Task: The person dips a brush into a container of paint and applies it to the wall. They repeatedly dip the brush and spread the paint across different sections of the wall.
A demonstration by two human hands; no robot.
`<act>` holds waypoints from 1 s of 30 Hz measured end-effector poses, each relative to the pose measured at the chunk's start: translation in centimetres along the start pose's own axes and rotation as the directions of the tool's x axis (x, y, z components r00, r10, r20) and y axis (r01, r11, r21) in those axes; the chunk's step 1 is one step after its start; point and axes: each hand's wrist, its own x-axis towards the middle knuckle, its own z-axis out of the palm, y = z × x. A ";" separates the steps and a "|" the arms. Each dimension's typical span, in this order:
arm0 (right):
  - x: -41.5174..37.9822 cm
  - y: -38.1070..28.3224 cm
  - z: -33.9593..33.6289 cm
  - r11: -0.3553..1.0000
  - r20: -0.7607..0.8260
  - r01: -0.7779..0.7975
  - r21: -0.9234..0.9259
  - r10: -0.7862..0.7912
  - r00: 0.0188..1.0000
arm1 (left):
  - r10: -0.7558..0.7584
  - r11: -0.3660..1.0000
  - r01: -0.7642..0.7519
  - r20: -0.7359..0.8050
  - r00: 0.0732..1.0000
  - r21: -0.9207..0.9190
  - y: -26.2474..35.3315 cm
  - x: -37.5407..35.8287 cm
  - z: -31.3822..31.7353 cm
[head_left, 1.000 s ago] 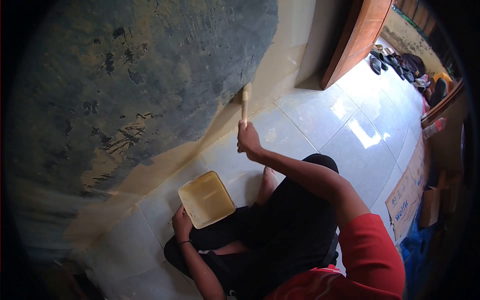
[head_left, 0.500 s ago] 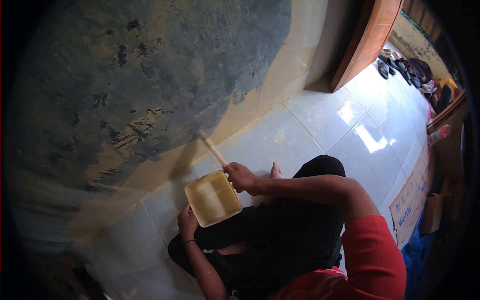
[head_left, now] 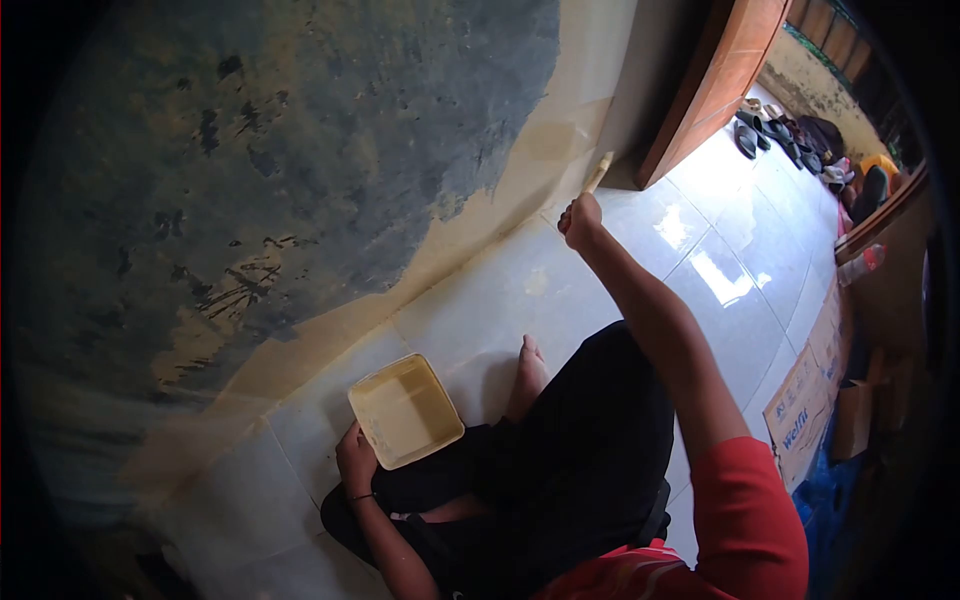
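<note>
My left hand [head_left: 356, 461] is closed on the near-left edge of a square, cream-coloured plastic tub [head_left: 372, 405], tilted above my left leg. Pale cream paint coats the inside of the tub. Stretched far forward, my right hand [head_left: 580, 218] grips a slim, pale paintbrush [head_left: 600, 172], its tip pointing up toward the lower wall near the door. The wall [head_left: 330, 130] beside me is dark grey-blue and patchy, with a cream band [head_left: 470, 245] along its bottom.
Glossy pale floor tiles [head_left: 640, 270] run along the wall. An orange-brown wooden door [head_left: 705, 85] stands open ahead. Shoes and sandals [head_left: 775, 130] lie beyond it. At right are a flattened cardboard sheet [head_left: 800, 420] and a small box [head_left: 853, 420]. My bare foot [head_left: 530, 368] rests before the wall.
My right hand has swung forward and right with the paintbrush, from beside the tub toward the door. The tub and left hand shift slightly left and down in view.
</note>
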 end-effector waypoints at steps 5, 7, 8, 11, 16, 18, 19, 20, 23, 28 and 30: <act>2.2 0.2 -0.2 0.992 -0.169 0.036 -0.124 -0.057 0.984 | 0.084 0.996 -0.084 -0.089 0.992 0.008 -0.7 0.7 0.7; 2.8 0.3 -0.2 0.971 -0.118 0.067 -0.229 -0.096 0.988 | 0.054 0.994 -0.077 -0.263 0.963 -0.080 -1.3 1.4 1.0; 3.0 0.4 -0.1 0.970 -0.109 0.072 -0.231 -0.100 0.989 | 0.014 0.994 -0.041 -0.259 0.966 -0.100 -1.0 1.6 0.9; 3.1 1.0 0.2 0.969 -0.146 0.046 -0.242 -0.083 0.986 | -0.016 0.993 -0.018 -0.284 0.959 -0.117 -0.1 1.8 1.3; 2.8 1.5 0.2 0.878 -0.132 0.125 -0.461 -0.208 0.969 | -0.007 0.996 -0.023 -0.313 0.950 -0.090 -0.6 2.0 2.0; 2.4 1.5 0.2 0.868 -0.139 0.130 -0.479 -0.221 0.965 | -0.002 0.995 -0.029 -0.317 0.948 -0.093 -0.6 1.8 1.9; 2.2 1.4 0.2 0.855 -0.144 0.139 -0.500 -0.240 0.960 | -0.007 0.995 -0.024 -0.311 0.951 -0.098 -0.5 1.8 1.9; 2.1 1.4 0.3 0.856 -0.145 0.138 -0.499 -0.240 0.960 | -0.013 0.994 -0.020 -0.303 0.953 -0.104 -0.4 1.8 1.9; 2.0 1.4 0.4 0.842 -0.160 0.141 -0.521 -0.258 0.953 | 0.006 0.996 -0.032 -0.303 0.953 -0.079 0.0 1.7 1.8; 3.4 1.7 0.1 0.809 -0.147 0.176 -0.560 -0.306 0.941 | 0.014 0.996 -0.042 -0.315 0.949 -0.082 0.1 1.6 1.9; 4.5 2.1 0.0 0.797 -0.148 0.189 -0.573 -0.327 0.933 | 0.013 0.996 -0.040 -0.317 0.948 -0.079 0.1 1.6 1.8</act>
